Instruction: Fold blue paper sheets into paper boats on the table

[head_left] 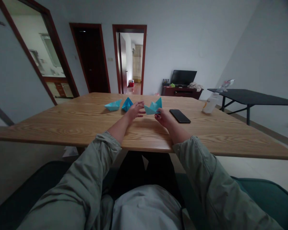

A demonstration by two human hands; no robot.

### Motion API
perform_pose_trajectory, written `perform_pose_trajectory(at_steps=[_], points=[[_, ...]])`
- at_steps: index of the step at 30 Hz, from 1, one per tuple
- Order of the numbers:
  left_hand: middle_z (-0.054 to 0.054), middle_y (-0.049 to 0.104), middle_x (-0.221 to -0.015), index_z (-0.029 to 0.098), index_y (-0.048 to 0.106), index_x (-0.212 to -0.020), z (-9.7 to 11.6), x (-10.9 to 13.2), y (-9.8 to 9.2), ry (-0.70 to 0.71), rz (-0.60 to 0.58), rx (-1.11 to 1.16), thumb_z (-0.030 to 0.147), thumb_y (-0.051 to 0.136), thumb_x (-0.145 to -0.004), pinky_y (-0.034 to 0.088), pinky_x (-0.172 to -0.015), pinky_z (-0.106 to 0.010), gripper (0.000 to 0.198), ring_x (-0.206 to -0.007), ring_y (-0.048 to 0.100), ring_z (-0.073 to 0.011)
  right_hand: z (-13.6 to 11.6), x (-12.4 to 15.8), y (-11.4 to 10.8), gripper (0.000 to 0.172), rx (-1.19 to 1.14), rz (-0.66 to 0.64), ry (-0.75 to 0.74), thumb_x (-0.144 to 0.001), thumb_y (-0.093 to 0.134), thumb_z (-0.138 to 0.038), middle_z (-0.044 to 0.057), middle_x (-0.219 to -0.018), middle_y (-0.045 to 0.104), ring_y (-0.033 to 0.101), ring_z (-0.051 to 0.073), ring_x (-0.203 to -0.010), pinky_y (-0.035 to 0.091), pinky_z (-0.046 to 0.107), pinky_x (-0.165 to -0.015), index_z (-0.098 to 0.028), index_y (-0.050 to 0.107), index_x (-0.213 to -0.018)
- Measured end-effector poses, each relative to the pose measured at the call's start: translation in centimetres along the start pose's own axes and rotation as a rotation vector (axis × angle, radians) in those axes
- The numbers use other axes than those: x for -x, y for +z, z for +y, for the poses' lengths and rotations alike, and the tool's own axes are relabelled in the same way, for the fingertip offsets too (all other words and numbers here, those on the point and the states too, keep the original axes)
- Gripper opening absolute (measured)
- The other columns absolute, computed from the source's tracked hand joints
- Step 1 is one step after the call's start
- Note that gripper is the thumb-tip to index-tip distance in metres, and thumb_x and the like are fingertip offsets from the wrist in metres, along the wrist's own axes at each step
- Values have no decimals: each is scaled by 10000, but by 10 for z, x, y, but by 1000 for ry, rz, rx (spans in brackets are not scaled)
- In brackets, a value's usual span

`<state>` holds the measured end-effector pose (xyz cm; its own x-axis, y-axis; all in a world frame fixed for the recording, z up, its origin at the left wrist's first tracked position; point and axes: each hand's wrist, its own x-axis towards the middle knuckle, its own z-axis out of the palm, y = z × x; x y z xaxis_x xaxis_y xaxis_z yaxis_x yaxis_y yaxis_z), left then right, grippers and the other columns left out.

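Pinching blue paper boat [153, 108] with right hand [163, 117], boat at 12 o'clock on wooden table [86, 127]; left hand [134, 112] open, empty, just beside second boat [127, 104]; third boat [113, 105] at 11 o'clock; phone [180, 116] at 1 o'clock.

Three paper boats [127, 104]; two hands [134, 112]; one phone [180, 116].

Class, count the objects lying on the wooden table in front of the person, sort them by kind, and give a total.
Blue origami paper boats: 3 (one held in the right hand)
Black smartphone: 1
White plastic bottle: 1
Total: 5
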<state>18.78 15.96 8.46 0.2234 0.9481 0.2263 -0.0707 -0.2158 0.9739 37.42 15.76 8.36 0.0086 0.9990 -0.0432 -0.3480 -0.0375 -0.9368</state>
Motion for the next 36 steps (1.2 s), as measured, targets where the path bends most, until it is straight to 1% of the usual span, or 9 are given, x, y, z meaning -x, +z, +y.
perform_pose_trajectory(at_steps=[4,7,12,16,19,23,29,33,36], points=[[-107,639,-1138,209,525,-1213,-10,-3,5,97,18,-183,398,741,-716,489,-587,-213,573,-709,649,-112,-4,4,1,84,-59,-29,32,-804,488,-112,-14,-643,554,493,74,-529,457,136,-488,-190,504,-778],[-88,654,-1048,177,573,-1134,-14,-6,8,171,62,-266,353,715,-743,474,-543,-191,452,-657,615,-86,-3,8,4,103,-52,-77,80,-826,464,-105,12,-688,593,521,83,-555,489,156,-518,-169,542,-805],[-62,624,-1023,197,558,-1206,-12,-5,6,265,134,-322,345,702,-752,473,-521,-185,499,-650,595,-81,0,12,6,109,-1,-128,131,-812,475,-100,9,-679,591,535,99,-569,509,181,-550,-174,551,-840],[-47,621,-945,177,634,-1085,-13,-6,2,305,150,-415,337,675,-771,491,-597,-199,354,-690,592,-87,0,13,3,100,51,-233,124,-854,493,-230,35,-779,645,554,114,-577,499,209,-542,-187,560,-915],[-30,614,-833,158,652,-1029,-13,-10,-7,319,180,-436,351,655,-781,485,-624,-209,315,-683,577,-94,-4,14,0,213,121,-259,172,-891,475,-376,59,-809,654,552,123,-546,470,230,-507,-181,552,-932],[-17,594,-786,148,655,-989,-11,-13,-34,340,275,-489,369,671,-753,471,-628,-219,323,-662,550,-97,-5,13,-4,315,218,-219,181,-900,436,-476,49,-790,640,528,117,-502,436,233,-481,-191,541,-981],[-13,589,-813,161,613,-1007,-5,1,-95,356,397,-554,314,632,-771,457,-617,-213,282,-664,547,-99,3,6,-11,265,452,-122,129,-853,539,-383,23,-810,638,509,96,-491,413,207,-446,-212,539,-1056],[-33,606,-873,176,605,-1016,5,18,-139,394,559,-672,275,621,-781,471,-651,-226,255,-728,568,-120,8,1,-15,212,555,-127,109,-856,552,-319,12,-779,625,494,81,-467,368,188,-399,-198,558,-1030],[-43,615,-917,181,578,-1060,15,32,-170,430,741,-728,234,580,-806,483,-692,-238,259,-764,578,-129,9,-1,-16,157,619,-147,78,-855,561,-296,6,-775,621,496,73,-469,362,179,-388,-187,560,-970]])
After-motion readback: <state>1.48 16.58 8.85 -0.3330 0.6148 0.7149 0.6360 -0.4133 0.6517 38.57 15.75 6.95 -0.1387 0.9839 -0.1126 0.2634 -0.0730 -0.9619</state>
